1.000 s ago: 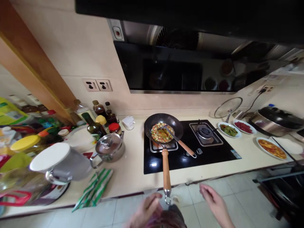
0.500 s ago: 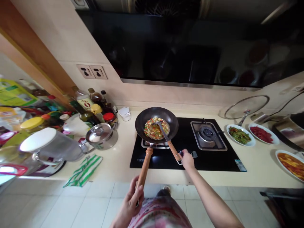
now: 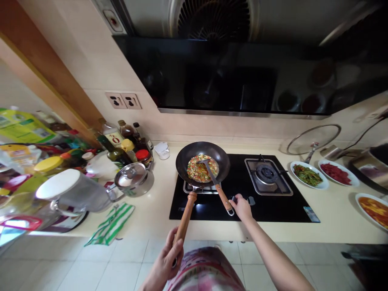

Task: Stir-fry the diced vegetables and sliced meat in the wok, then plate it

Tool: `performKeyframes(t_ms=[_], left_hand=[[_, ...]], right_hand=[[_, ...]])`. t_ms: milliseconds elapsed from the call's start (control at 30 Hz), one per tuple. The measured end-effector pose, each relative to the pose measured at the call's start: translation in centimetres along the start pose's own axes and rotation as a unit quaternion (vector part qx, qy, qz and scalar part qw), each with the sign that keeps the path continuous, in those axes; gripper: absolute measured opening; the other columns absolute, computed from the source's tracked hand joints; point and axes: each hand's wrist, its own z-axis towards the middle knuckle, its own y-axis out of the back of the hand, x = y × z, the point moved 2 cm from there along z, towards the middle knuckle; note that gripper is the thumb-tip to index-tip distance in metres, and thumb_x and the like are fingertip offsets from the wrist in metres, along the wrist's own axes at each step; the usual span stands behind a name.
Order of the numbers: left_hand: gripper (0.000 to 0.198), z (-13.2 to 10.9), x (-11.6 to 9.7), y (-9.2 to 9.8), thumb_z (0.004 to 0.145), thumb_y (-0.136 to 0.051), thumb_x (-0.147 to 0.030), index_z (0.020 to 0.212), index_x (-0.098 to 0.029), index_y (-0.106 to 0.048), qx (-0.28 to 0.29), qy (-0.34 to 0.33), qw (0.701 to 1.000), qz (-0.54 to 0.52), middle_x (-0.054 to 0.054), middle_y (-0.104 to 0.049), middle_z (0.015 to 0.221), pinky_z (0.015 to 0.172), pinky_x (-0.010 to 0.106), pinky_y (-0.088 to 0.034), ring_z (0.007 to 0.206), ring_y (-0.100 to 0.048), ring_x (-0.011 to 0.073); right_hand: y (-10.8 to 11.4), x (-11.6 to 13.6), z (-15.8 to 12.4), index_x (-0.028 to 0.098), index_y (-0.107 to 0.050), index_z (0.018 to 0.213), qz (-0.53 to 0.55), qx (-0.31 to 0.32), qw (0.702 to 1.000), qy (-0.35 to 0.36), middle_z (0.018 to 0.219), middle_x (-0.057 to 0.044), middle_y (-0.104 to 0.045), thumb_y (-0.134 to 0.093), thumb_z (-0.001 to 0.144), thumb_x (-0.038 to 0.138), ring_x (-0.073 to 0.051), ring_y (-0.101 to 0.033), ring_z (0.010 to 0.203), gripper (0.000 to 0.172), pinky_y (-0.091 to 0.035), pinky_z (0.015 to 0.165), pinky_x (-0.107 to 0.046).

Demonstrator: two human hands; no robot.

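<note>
A black wok [image 3: 202, 159] with a mixed yellow, red and green fry in it sits on the left burner of the black hob [image 3: 242, 198]. Its long wooden handle [image 3: 185, 216] points toward me, and my left hand [image 3: 166, 262] is wrapped round its end. A metal spatula [image 3: 216, 182] with a wooden grip rests in the food. My right hand [image 3: 241, 206] is at the end of that grip, fingers curled by the spatula's ring; whether it grips is unclear.
The right burner [image 3: 268, 174] is bare. Plates of green [image 3: 308, 175], red [image 3: 338, 171] and orange food [image 3: 373, 206] and a glass lid [image 3: 313, 139] stand right. Left are a lidded steel pot [image 3: 133, 182], bottles and jars [image 3: 127, 141], a kettle [image 3: 71, 194], a striped cloth [image 3: 110, 224].
A second ago both hands hung free below the counter edge. The left hand took the wok handle, the right reached the spatula's end; in the last half second little moved.
</note>
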Motion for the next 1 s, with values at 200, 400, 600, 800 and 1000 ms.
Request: performKeyframes(t_ms=[200,400,600,800,1000], left_hand=[[0.076,0.7,0.6,0.3,0.072,-0.060,-0.063,0.133,-0.028,-0.031,0.038,-0.006,0.999,0.004,-0.010,-0.033,0.054,0.038,0.017,-0.012,0.042,-0.024,0.0050],[0.084,0.6,1.1,-0.1,0.071,-0.058,-0.067,0.135,-0.024,-0.025,0.069,-0.003,0.998,0.000,-0.010,-0.034,0.053,0.042,0.019,-0.015,0.044,-0.027,0.0063],[0.073,-0.2,0.4,-1.2,0.076,-0.054,-0.065,0.131,-0.025,-0.028,0.086,-0.018,0.996,-0.012,-0.010,-0.033,0.053,0.043,0.021,-0.014,0.044,-0.026,0.0056],[0.073,-0.1,0.5,-1.3,0.082,-0.049,-0.061,0.135,-0.022,-0.017,0.133,-0.046,0.990,-0.009,-0.012,-0.037,0.051,0.037,0.021,-0.011,0.036,-0.018,0.0039],[0.093,-0.4,1.0,-0.8,0.075,-0.067,-0.048,0.144,-0.022,-0.009,0.175,-0.071,0.981,-0.038,-0.012,-0.030,0.050,0.040,0.020,-0.015,0.040,-0.023,0.0046]], right_hand=[[1.4,0.1,-1.0,0.015,-0.052,0.111,-0.004,-0.003,1.000,0.004,0.084,-0.007,-0.068,-0.056,0.086,0.038,-0.022,-0.066,0.078,0.034,-0.043,0.060,-0.027],[7.6,4.7,-4.5,0.028,-0.037,0.138,-0.024,-0.035,0.924,0.380,0.104,-0.006,-0.060,-0.049,0.083,0.015,-0.018,-0.060,0.090,0.057,-0.048,0.075,-0.030],[14.5,10.2,-4.8,0.024,-0.066,0.099,-0.082,-0.024,0.879,0.469,0.081,-0.004,-0.058,-0.043,0.089,0.016,-0.016,-0.055,0.074,0.027,-0.044,0.067,-0.025],[21.1,10.8,-10.9,0.027,-0.065,0.092,-0.113,0.070,0.865,0.484,0.075,0.000,-0.056,-0.045,0.087,0.016,-0.013,-0.051,0.063,0.023,-0.039,0.056,-0.023],[17.4,13.9,-9.1,0.024,-0.067,0.097,-0.197,0.009,0.851,0.486,0.075,-0.003,-0.058,-0.046,0.080,0.009,-0.016,-0.054,0.066,0.030,-0.038,0.055,-0.025]])
